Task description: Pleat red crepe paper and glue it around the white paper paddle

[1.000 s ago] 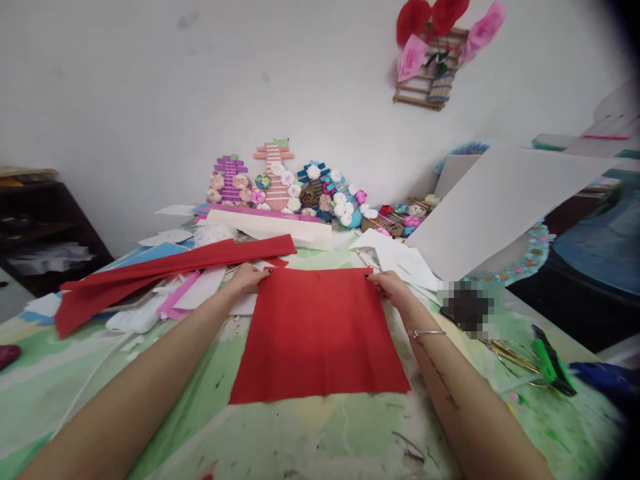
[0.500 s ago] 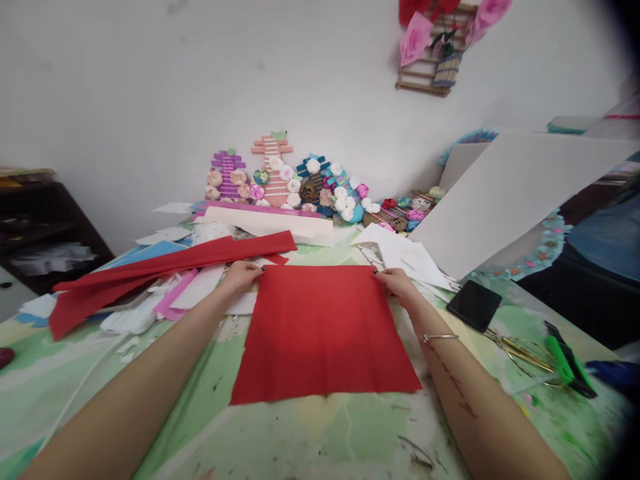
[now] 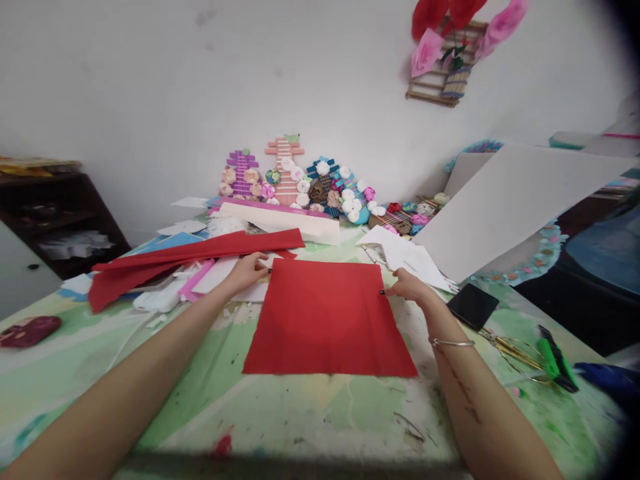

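A roughly square sheet of red crepe paper (image 3: 330,320) lies flat on the table in front of me, with faint vertical creases. My left hand (image 3: 250,272) is at its far left corner, fingers apart, a fingertip at the paper's edge. Beside the upper right edge is my right hand (image 3: 411,291), fingers loosely spread, with one dark-nailed fingertip touching the border. Neither hand grips the sheet. A longer folded strip of red crepe paper (image 3: 200,252) rests behind my left hand.
To the right lie a black phone (image 3: 473,307), gold-handled scissors (image 3: 515,350) and a green-and-black tool (image 3: 556,360). White papers (image 3: 405,257) and a leaning white board (image 3: 510,200) stand behind. Flower-decorated crafts (image 3: 285,177) line the wall. A dark red item (image 3: 30,331) sits far left.
Both hands have let go of the red sheet's far corners. The right hand has slid a little down the right edge, its fingers opening. The camera view has shifted slightly.
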Motion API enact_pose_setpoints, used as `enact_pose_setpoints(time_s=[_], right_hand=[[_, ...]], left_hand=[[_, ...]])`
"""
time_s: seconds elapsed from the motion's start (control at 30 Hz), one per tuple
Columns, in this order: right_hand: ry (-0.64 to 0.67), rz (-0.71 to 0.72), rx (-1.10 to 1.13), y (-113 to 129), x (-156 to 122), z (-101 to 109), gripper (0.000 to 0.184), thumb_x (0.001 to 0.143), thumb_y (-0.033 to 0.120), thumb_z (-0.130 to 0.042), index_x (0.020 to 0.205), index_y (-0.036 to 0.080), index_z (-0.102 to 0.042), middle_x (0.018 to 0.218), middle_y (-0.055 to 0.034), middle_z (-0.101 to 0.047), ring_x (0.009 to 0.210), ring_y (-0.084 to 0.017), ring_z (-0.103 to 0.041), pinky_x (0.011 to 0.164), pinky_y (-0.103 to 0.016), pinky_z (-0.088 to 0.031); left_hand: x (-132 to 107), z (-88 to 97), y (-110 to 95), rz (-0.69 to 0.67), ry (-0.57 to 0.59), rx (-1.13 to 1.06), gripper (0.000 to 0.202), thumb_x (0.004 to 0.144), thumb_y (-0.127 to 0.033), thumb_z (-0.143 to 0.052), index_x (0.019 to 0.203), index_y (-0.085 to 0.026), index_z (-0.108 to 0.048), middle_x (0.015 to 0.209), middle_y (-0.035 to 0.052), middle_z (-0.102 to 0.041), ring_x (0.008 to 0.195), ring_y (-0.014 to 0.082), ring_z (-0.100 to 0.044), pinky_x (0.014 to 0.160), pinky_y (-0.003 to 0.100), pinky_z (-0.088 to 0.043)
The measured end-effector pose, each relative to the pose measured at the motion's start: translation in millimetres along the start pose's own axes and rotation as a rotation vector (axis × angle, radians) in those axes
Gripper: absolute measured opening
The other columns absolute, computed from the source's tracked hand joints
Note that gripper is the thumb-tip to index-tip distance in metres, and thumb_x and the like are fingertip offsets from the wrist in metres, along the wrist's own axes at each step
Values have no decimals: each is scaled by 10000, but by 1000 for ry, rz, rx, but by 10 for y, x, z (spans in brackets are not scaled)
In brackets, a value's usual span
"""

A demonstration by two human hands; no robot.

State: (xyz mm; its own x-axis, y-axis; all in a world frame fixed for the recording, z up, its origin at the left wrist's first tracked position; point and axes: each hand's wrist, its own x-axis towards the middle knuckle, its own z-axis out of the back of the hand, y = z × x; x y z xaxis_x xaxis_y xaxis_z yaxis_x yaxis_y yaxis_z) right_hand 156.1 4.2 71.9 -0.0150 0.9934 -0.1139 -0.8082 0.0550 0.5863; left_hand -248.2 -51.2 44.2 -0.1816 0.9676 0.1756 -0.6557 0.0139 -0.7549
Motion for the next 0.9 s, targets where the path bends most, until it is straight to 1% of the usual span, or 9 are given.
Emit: enact_pose_setpoints(time_s=[0.13,0.17,0.23,0.3,0.37,0.53,0.67,0.8,0.9], right_hand=[[-166,239,-67,405,-350,-74,462,748,210,-698,1166,162,-507,1070,-111,-620,984,-231,-573,804,-305,-427],[-159,449,-80,528,-507,-129,379,787,236,-670,1128,161,-523,1067,-109,-618,972,-225,-569,830,-316,-424],[-19,862,-134,757,-869,-285,268,829,279,-638,1062,181,-550,1099,-102,-601,1024,-232,-528,885,-349,-410],[233,1189,-295,929,-1223,-488,359,799,380,-687,1077,192,-564,1097,-88,-590,1035,-248,-489,902,-388,-394],[350,1348,-432,1023,-1487,-699,437,759,449,-713,1057,167,-561,1058,-89,-584,963,-238,-479,855,-391,-397],[239,1386,-642,1016,-1660,-1016,274,869,398,-573,980,148,-553,936,-83,-579,864,-225,-442,741,-363,-374],[180,1396,-684,976,-1615,-1044,73,894,227,-511,928,171,-542,855,-49,-565,757,-197,-419,661,-343,-343],[167,1444,-693,960,-1616,-1065,84,896,143,-489,961,161,-539,842,-51,-572,730,-192,-423,634,-338,-343],[97,1400,-703,936,-1607,-1111,73,890,155,-502,938,155,-557,864,-70,-578,789,-209,-460,646,-341,-359]], left_hand=[[-214,220,156,-231,235,180,464,693,-479,-655,1036,-166,-657,1137,118,-675,1063,281,-624,932,366,-475],[-268,260,196,-265,287,221,521,687,-499,-669,1092,-172,-649,1212,121,-645,1133,292,-589,981,378,-448],[-352,309,256,-307,339,298,654,672,-519,-699,1225,-185,-598,1332,125,-573,1237,311,-515,1054,400,-389],[-390,321,282,-326,334,360,718,695,-523,-689,1309,-182,-541,1389,136,-520,1274,318,-477,1074,408,-367],[-393,312,280,-361,319,409,669,744,-526,-648,1297,-161,-553,1360,149,-533,1255,321,-485,1060,405,-378],[-383,285,246,-508,322,498,543,830,-573,-558,1160,-150,-641,1209,148,-578,1127,305,-532,994,398,-406],[-402,257,232,-578,296,526,531,859,-600,-519,1154,-176,-643,1126,125,-583,1036,277,-536,935,375,-417],[-378,217,217,-597,295,545,492,874,-549,-513,1179,-184,-637,1072,119,-579,1000,272,-528,916,376,-409],[-345,202,225,-592,309,536,498,869,-553,-514,1179,-184,-642,1060,117,-571,986,270,-523,910,378,-407]])
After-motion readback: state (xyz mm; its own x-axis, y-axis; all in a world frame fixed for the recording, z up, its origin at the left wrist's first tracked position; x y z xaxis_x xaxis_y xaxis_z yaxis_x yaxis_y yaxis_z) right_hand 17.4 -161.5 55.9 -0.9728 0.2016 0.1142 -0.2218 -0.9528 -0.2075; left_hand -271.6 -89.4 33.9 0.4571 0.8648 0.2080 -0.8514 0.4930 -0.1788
